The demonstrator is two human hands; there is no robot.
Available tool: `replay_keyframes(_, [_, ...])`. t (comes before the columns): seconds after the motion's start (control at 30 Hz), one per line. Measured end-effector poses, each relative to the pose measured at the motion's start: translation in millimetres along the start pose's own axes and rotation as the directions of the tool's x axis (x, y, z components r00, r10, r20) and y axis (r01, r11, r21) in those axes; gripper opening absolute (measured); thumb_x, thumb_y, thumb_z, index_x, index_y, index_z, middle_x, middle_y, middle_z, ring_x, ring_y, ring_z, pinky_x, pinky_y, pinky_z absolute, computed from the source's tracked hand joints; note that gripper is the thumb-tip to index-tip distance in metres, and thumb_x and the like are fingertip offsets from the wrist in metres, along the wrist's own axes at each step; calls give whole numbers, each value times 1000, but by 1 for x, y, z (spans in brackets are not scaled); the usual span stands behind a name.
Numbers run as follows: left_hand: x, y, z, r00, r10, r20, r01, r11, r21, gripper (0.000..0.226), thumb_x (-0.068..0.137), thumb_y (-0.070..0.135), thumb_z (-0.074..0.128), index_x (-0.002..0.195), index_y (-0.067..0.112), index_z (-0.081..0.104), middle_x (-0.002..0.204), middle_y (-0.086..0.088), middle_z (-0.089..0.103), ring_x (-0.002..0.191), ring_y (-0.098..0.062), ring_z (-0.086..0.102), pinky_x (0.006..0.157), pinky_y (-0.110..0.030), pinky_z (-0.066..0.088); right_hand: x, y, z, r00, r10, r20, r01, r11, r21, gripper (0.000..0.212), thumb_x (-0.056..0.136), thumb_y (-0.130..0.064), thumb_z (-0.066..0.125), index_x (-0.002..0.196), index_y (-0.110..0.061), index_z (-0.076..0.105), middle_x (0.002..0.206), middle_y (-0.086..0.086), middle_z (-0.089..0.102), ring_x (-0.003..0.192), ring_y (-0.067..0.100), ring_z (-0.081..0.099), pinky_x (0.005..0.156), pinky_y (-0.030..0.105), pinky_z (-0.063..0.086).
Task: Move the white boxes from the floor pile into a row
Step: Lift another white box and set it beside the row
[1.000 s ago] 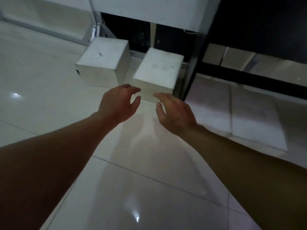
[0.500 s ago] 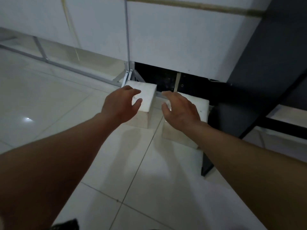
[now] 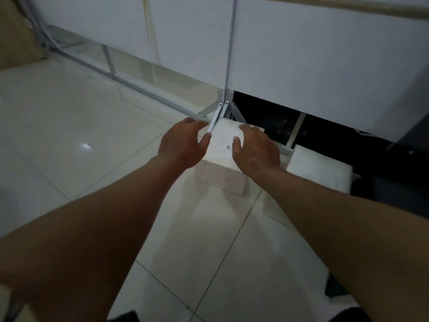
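Hands: left hand [image 3: 183,145] and right hand [image 3: 255,151] spread, flanking near box [image 3: 221,145]; firm grasp unconfirmed.
Progress: second box [image 3: 318,169] just beside on floor [image 3: 81,140]; pile unseen.

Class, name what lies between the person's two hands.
In the head view, the top of the nearer white box lies between the left hand and the right hand.

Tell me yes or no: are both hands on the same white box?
Yes. The left hand and right hand flank the nearer white box; the second white box sits untouched to its right.
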State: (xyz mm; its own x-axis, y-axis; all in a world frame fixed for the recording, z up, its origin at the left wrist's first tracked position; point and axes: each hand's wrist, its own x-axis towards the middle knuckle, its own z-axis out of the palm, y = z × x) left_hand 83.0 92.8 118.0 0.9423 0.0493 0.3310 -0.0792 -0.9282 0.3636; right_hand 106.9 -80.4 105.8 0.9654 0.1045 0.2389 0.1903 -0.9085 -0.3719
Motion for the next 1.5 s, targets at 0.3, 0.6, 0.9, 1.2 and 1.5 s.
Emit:
replay_keyframes(0.3, [92, -4, 48, 991, -42, 128, 34, 997, 64, 43, 96, 40, 52, 134, 22, 57, 130, -4, 60, 118, -23, 56, 96, -37, 44, 90, 44, 44, 995, 97, 37, -101, 988, 113, 42, 100, -36, 41, 139, -19, 46, 137, 6, 53, 123, 29, 50, 97, 41, 41])
replay_keyframes(0.6, [149, -36, 100, 988, -41, 149, 33, 998, 53, 45, 96, 42, 51, 135, 22, 56, 132, -5, 58, 119, -24, 55, 96, -38, 44, 146, 73, 87, 973, 229, -39, -219, 962, 164, 45, 98, -40, 43, 137, -19, 48, 134, 5, 55, 121, 28, 51, 94, 41, 44])
replay_keyframes(0.9, [192, -86, 212, 962, -35, 271, 37, 999, -1, 48, 96, 45, 50, 138, 21, 52, 134, -3, 56, 120, -22, 54, 95, -38, 44, 169, 111, 182, 891, 454, 3, -446, 875, 186, 59, 98, -50, 42, 149, -22, 32, 152, 2, 36, 135, 25, 38, 103, 43, 38])
replay_keyframes(1.2, [210, -107, 279, 916, -138, 376, 196, 973, -120, 76, 93, 55, 48, 153, 17, 21, 151, -13, 34, 132, -34, 43, 103, -45, 39, 176, 131, 224, 828, 552, 97, -560, 804, 202, 78, 95, -59, 41, 156, -27, 4, 156, 3, 30, 135, 28, 39, 103, 42, 38])
replay_keyframes(1.5, [208, -105, 286, 872, -284, 399, 366, 919, -145, 89, 85, 70, 48, 150, 14, 25, 137, -18, 52, 123, -38, 50, 101, -46, 42, 175, 129, 223, 797, 576, 182, -604, 757, 247, 80, 96, -62, 38, 156, -30, -4, 150, 9, 38, 129, 31, 46, 98, 40, 41])
